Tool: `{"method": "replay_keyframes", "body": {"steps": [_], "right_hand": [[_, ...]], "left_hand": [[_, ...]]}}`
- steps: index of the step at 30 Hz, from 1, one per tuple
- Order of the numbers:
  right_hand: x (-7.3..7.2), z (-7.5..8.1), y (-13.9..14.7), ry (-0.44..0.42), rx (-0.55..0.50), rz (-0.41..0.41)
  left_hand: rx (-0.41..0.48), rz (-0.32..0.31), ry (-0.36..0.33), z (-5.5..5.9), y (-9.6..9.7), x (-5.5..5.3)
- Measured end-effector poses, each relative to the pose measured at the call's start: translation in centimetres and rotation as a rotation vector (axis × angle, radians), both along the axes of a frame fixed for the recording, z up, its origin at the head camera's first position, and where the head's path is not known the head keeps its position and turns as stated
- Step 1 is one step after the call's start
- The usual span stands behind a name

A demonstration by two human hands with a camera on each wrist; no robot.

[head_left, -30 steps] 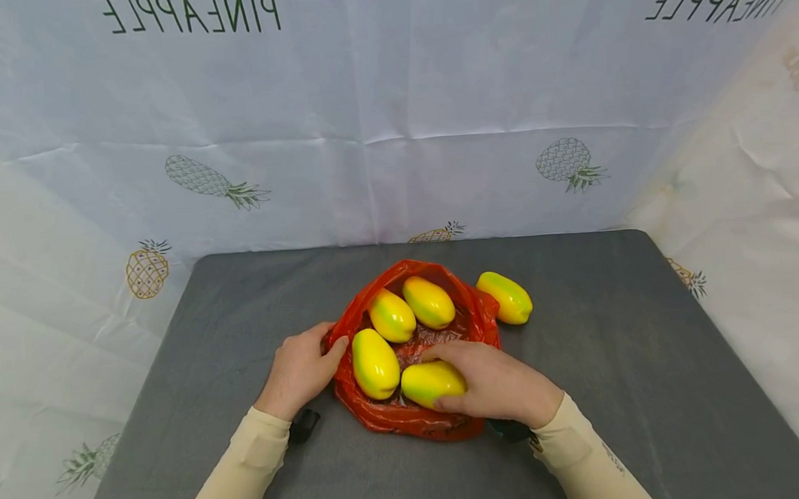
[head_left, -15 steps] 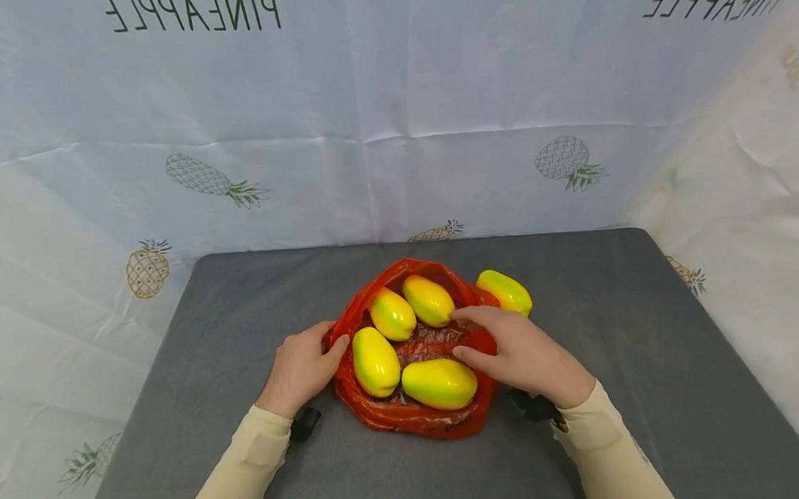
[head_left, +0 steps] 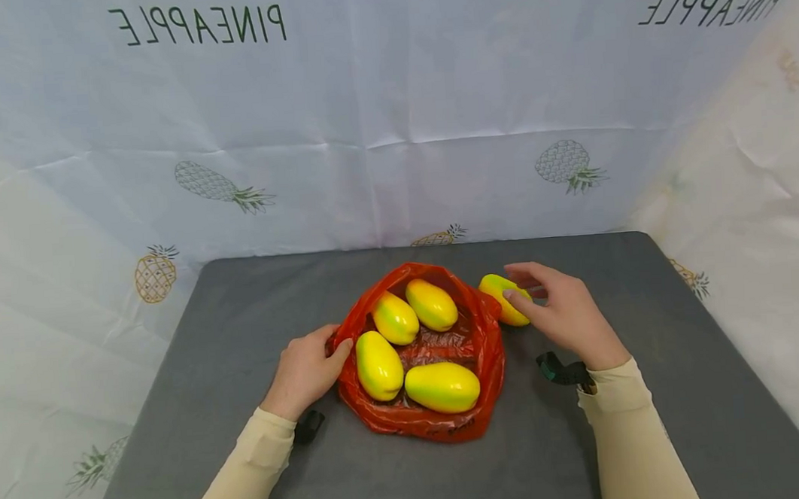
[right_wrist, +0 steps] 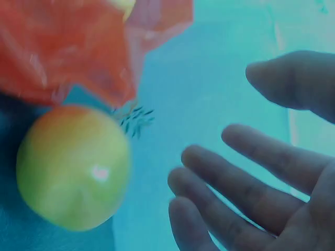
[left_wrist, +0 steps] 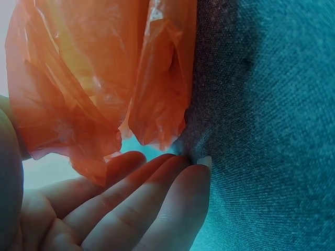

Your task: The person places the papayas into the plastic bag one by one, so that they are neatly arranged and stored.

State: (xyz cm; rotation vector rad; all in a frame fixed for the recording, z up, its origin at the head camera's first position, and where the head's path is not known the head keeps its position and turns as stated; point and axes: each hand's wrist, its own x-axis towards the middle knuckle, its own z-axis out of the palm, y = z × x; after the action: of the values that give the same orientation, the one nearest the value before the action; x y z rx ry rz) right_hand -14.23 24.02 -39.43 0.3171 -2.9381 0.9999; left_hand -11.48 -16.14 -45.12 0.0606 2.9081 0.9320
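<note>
A red plastic bag (head_left: 492, 365) stands wide-mouthed on the table, with several shiny yellow-green mangoes (head_left: 444, 387) inside it. My left hand (head_left: 302, 371) holds the bag's left rim, thumb over the edge and fingers along the outside. In the left wrist view those fingers (left_wrist: 118, 217) lie fairly straight below the loose plastic. One more mango (head_left: 501, 298) lies outside, against the bag's upper right side. Beside it hovers my right hand (head_left: 566, 315), thumb and fingers spread. The right wrist view shows a gap between that mango (right_wrist: 73, 167) and the fingers.
The dark grey table (head_left: 685, 385) extends to both sides and in front of the bag. A white cloth (head_left: 391, 92) printed with pineapples hangs directly behind its far edge. Black wrist straps (head_left: 560, 369) are on the forearms.
My right hand has let go of a mango in the bag's front right and moved out, up and right to the mango outside. My left hand stays at the rim.
</note>
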Motion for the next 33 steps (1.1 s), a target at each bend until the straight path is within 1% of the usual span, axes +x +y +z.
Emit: {"method": "replay_keyframes", "body": {"steps": [3,8,17,23,33], "right_hand": [[-0.6,-0.4,0.7,-0.023,0.006,-0.036],[-1.5,-1.6,1.4,-0.065,0.022,-0.064],[-2.7,-3.9,1.6,-0.149,0.039,-0.068],[-3.0,-4.5,1.3,-0.170,0.037,-0.070],[-3.1,-5.1,1.3,-0.156,0.049,-0.051]], "left_hand": [[0.002,0.001,0.000,-0.1,0.1,0.0],[0.007,0.004,-0.006,-0.1,0.2,-0.1],[0.013,0.015,-0.019,0.0,0.2,0.0],[0.011,0.017,-0.020,0.1,0.2,0.1],[0.008,0.020,-0.014,0.2,0.2,0.0]]}}
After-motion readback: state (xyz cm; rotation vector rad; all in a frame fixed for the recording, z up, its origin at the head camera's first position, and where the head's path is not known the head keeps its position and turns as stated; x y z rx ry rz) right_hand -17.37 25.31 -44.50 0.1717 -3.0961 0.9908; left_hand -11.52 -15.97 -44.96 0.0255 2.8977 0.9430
